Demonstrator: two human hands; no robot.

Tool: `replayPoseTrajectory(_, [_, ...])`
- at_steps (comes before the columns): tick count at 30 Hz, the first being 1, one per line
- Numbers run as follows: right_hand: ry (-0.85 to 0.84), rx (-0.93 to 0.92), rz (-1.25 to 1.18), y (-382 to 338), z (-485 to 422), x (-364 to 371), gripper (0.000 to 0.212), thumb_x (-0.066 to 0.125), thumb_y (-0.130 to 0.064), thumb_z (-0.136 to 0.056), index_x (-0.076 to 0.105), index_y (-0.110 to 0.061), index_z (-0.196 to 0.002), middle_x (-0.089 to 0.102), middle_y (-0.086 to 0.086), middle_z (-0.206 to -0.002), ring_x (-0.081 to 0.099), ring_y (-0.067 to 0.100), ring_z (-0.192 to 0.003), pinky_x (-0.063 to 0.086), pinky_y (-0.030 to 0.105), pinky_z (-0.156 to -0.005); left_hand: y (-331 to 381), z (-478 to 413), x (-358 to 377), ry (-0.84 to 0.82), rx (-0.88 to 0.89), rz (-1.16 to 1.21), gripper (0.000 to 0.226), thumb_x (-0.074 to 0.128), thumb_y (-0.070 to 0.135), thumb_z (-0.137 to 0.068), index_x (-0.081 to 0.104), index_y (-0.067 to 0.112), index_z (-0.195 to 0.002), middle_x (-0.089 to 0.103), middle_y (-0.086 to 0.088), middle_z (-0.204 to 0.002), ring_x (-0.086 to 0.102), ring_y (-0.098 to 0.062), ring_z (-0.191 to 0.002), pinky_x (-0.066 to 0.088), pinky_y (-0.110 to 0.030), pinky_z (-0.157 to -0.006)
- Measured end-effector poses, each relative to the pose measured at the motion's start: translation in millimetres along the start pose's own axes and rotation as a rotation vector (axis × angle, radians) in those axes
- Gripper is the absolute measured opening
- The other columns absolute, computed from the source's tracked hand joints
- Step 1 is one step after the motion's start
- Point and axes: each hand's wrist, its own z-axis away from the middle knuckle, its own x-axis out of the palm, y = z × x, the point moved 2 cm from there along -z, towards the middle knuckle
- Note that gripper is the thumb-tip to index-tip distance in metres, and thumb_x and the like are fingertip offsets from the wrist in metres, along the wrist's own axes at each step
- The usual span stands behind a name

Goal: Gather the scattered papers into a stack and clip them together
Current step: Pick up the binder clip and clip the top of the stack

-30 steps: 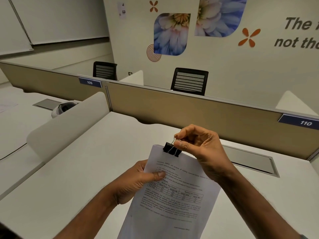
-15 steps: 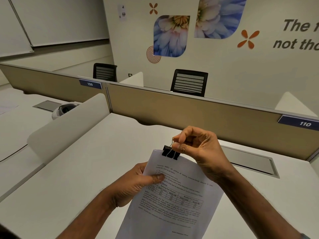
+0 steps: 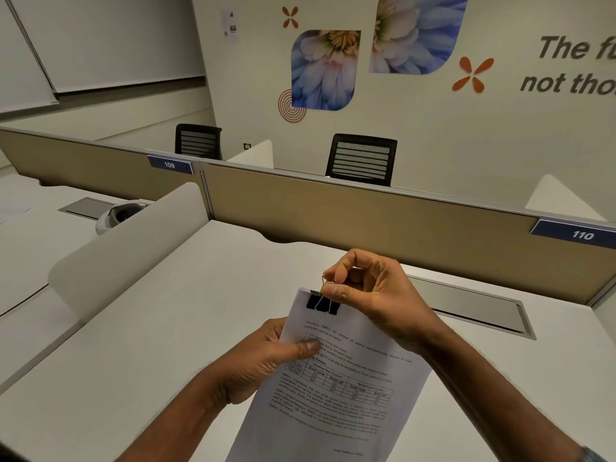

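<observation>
- While my right hand (image 3: 376,295) pinches the wire lever of the clip (image 3: 322,304) as before, that clip has seated further over the top edge of the papers (image 3: 333,388), centre frame; I judge the stack bound.
- Left hand (image 3: 263,358) grips the stack's left edge, thumb on top, above the counter (image 3: 150,328).
- Papers: white, printed, thin, slightly bowed. Clip: matte black body, springy wire loop.

I face a tan partition (image 3: 366,221) at the far edge of my white worktop (image 3: 200,311). On the partition are two blue tags, 109 (image 3: 170,165) and 110 (image 3: 581,234). Behind it stand two black mesh-backed chairs (image 3: 362,160), and beyond them a cream wall (image 3: 433,135) with blue flower prints (image 3: 325,70) and dark lettering (image 3: 573,66). Just before the partition, a grey hatch (image 3: 466,305) lies flush in the worktop.
</observation>
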Motion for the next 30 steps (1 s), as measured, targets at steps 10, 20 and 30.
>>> replayPoseTrajectory(10, [0.062, 0.039, 0.05, 11, 12, -28, 0.021, 0.076, -0.022, -0.089, 0.065, -0.009, -0.103, 0.076, 0.006, -0.103, 0.074, 0.023, -0.097, 0.062, 0.042, -0.09, 1, -23, 17, -0.085, -0.008, -0.018, 0.03, 0.067, 0.037, -0.086, 0.074, 0.027, -0.114, 0.079, -0.003, -0.112, 0.075, -0.026, -0.102, 0.061, -0.036, -0.086])
replayPoseTrajectory(20, [0.61, 0.221, 0.164, 55, 92, -113, 0.064, 0.064, -0.065, -0.076, 0.06, -0.03, -0.129, 0.071, -0.008, -0.116, 0.067, 0.013, -0.11, 0.054, 0.033, -0.089, 2, -58, 54, -0.111, -0.089, 0.213, 0.034, 0.067, 0.027, -0.087, 0.072, 0.009, -0.116, 0.078, -0.015, -0.114, 0.074, -0.032, -0.099, 0.06, -0.043, -0.087])
replayPoseTrajectory(30, [0.358, 0.682, -0.436, 176, 213, -143, 0.039, 0.065, -0.022, -0.095, 0.064, -0.014, -0.133, 0.075, 0.009, -0.125, 0.071, 0.03, -0.115, 0.055, 0.048, -0.103, -9, -136, 145, -0.072, -0.2, 0.437, 0.032, 0.061, 0.017, -0.097, 0.067, 0.006, -0.126, 0.074, -0.021, -0.122, 0.072, -0.039, -0.108, 0.058, -0.053, -0.093])
